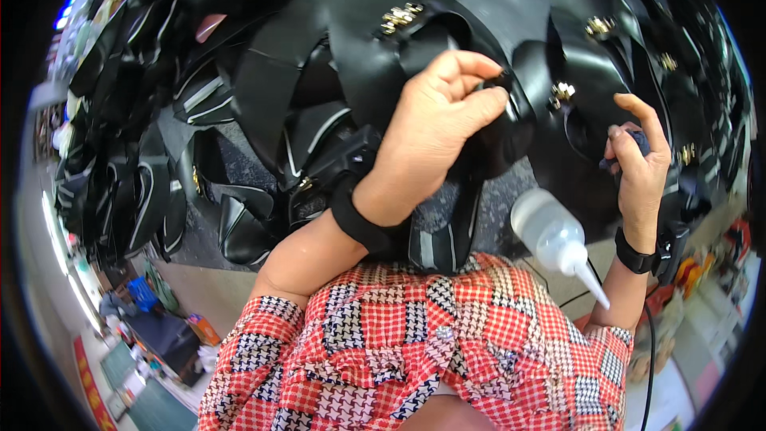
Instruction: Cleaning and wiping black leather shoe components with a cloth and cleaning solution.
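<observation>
My left hand (431,124) pinches, thumb against fingertips, the edge of a glossy black leather shoe upper (523,124) in the middle of the worktable. Exactly how the edge sits between the fingertips is partly hidden. My right hand (642,164) is curled round a small dark blue wad of cloth (638,140), its index finger raised and bent. Close to that hand lies another black upper (586,72) with gold-coloured ornaments (562,95). A translucent squeeze bottle (546,227) with a long white nozzle is between my forearms, its nozzle toward me.
Black uppers with pale edge strips (152,183) are heaped along the left and far side. The grey speckled worktable (243,161) shows between them. A black cable (650,359) hangs by my right arm. Cluttered goods (148,295) stand low at left.
</observation>
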The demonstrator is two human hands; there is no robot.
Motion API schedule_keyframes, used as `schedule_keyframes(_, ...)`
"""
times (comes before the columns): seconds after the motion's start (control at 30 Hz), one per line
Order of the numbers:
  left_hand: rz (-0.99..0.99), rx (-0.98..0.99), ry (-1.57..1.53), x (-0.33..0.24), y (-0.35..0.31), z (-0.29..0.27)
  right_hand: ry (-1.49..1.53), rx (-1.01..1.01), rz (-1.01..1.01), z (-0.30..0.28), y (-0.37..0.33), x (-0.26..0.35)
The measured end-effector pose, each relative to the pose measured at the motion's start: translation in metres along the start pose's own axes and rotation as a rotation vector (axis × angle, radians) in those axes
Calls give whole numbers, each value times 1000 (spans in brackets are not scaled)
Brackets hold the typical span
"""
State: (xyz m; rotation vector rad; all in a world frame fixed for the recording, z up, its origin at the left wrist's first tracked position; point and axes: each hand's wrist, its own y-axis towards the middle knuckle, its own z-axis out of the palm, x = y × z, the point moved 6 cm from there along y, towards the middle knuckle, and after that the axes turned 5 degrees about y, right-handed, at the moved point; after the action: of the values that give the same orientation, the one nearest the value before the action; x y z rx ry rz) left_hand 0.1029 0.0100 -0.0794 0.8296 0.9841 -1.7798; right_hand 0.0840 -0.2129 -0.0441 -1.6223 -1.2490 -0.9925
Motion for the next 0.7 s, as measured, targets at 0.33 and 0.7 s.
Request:
schedule_keyframes(0.33,23,74,227,-1,-4,-8,-158,122,-165,23,-123,-49)
schedule_keyframes(0.7,25,87,137,-23,-21,-2,37,-33,-224,46,-91,-39)
